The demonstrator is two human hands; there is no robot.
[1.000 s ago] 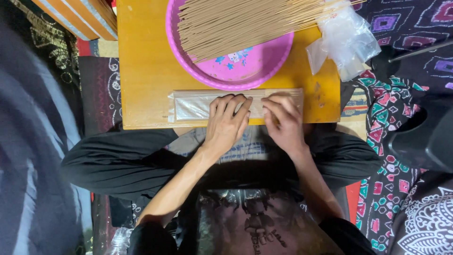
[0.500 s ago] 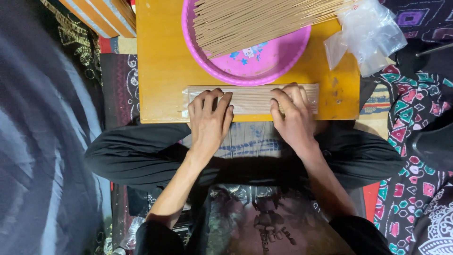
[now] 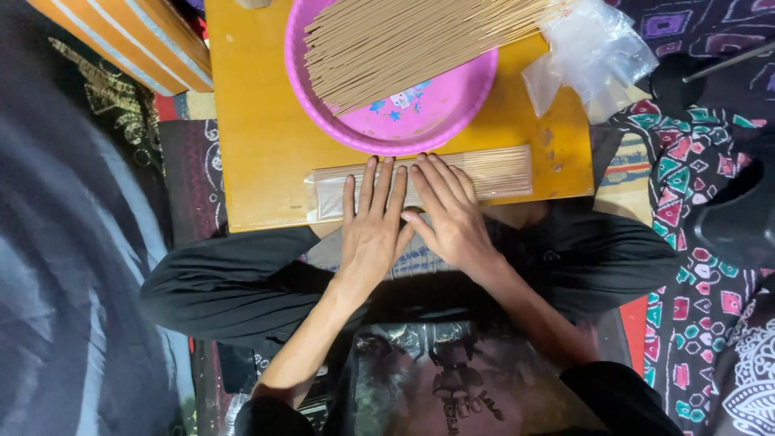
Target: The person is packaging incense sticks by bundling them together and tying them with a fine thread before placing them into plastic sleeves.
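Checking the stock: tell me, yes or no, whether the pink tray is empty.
No, the pink tray holds a big heap of thin tan sticks spread across its top.

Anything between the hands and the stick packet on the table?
Nothing visible. Left hand and right hand both lie flat on the packet, side by side near its middle. The pink tray of loose sticks sits just beyond, touching or nearly touching the packet's far edge, not between.

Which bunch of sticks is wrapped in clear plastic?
The flat packet under both hands at the table's near edge; the sticks in the pink basin lie loose and unwrapped.
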